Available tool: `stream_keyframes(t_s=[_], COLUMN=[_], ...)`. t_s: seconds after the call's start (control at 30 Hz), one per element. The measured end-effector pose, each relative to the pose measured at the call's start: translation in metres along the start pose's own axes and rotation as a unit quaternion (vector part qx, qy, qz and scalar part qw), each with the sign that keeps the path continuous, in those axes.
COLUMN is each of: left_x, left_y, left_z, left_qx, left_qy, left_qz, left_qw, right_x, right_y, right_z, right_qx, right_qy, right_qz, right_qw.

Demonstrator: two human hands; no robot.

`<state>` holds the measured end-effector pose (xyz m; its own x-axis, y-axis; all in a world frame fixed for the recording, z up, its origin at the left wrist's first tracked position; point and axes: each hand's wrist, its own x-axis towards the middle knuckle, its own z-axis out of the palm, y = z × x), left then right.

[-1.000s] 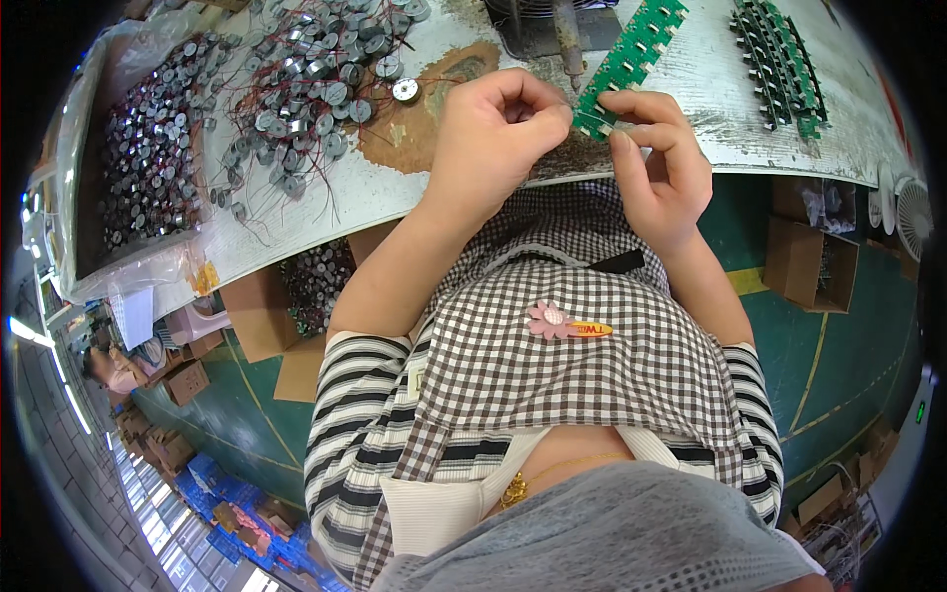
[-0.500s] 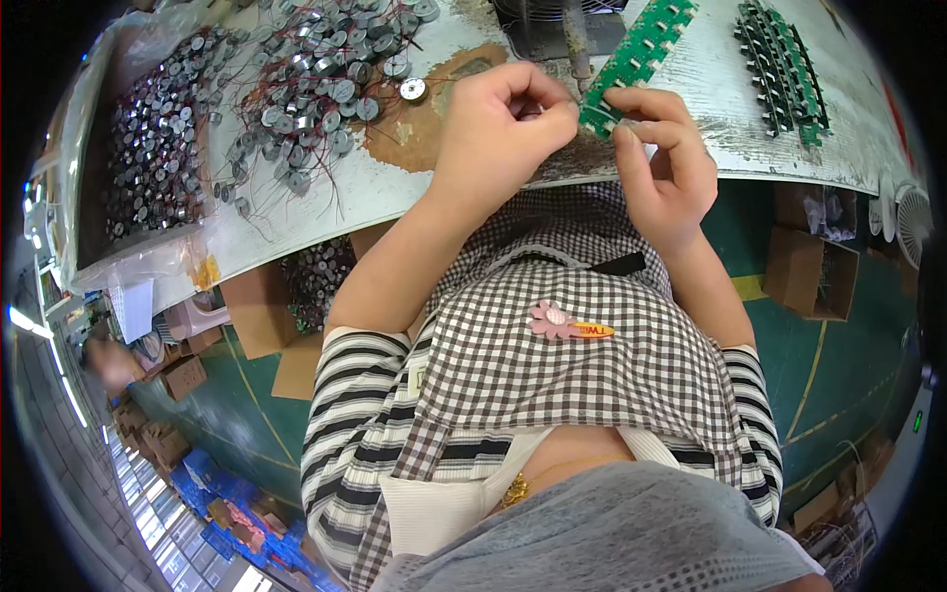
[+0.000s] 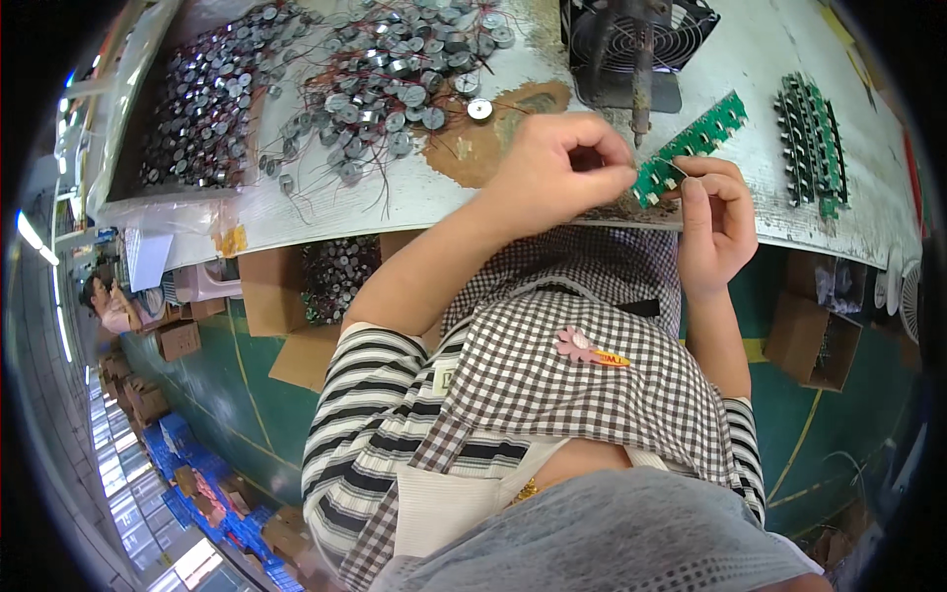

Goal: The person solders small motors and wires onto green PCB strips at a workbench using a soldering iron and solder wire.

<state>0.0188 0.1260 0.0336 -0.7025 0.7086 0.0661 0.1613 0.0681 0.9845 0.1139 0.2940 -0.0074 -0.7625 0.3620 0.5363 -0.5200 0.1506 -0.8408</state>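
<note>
A long green circuit board strip [image 3: 702, 133] with small pale parts along its edges slants over the front of the table. My right hand [image 3: 718, 219] grips its near end between thumb and fingers. At that same end my left hand [image 3: 577, 168] is closed in a pinch, with the fingertips by the board's left corner. Whatever sits in that pinch is too small to make out. A soldering iron [image 3: 641, 94] points straight down, its tip just above and left of the strip.
Behind the iron stands a black fan [image 3: 617, 49]. Round metal parts with red wires [image 3: 395, 94] lie heaped to the left, beside a plastic-lined box [image 3: 123, 173] of similar parts. More green board strips [image 3: 814, 148] lie at the right. Cardboard boxes [image 3: 271, 286] stand below the table edge.
The view has shifted, so the table and fan show lower and further right. Both hands remain at the strip's near end; the strip slants lower toward the right.
</note>
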Motion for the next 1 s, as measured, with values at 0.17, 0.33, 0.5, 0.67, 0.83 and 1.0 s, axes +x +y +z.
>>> stream_keyframes(t_s=[0.17, 0.33, 0.5, 0.67, 0.83, 1.0], left_x=[0.024, 0.06, 0.098, 0.096, 0.066, 0.027], left_y=[0.029, 0.032, 0.009, 0.002, 0.02, 0.034], left_z=[-0.078, -0.121, -0.142, -0.16, -0.168, -0.154], left_qx=[0.389, 0.574, 0.565, 0.346, 0.118, 0.009], left_qy=[0.29, 0.189, -0.034, 0.04, 0.162, 0.167], left_qz=[0.162, 0.169, 0.091, -0.066, -0.067, -0.064], left_qw=[0.859, 0.779, 0.819, 0.935, 0.977, 0.984], right_x=[0.002, 0.002, 0.001, 0.001, 0.001, 0.0], right_y=[0.007, 0.009, 0.012, 0.013, 0.013, 0.013], right_z=[-0.001, -0.001, -0.002, -0.001, -0.001, 0.0], right_qx=[0.004, 0.001, 0.002, -0.014, -0.016, -0.018], right_qy=[0.001, 0.007, 0.005, -0.002, -0.002, -0.008], right_qz=[0.018, 0.039, 0.04, 0.045, 0.036, 0.04], right_qw=[1.0, 0.999, 0.999, 0.999, 0.999, 0.999])
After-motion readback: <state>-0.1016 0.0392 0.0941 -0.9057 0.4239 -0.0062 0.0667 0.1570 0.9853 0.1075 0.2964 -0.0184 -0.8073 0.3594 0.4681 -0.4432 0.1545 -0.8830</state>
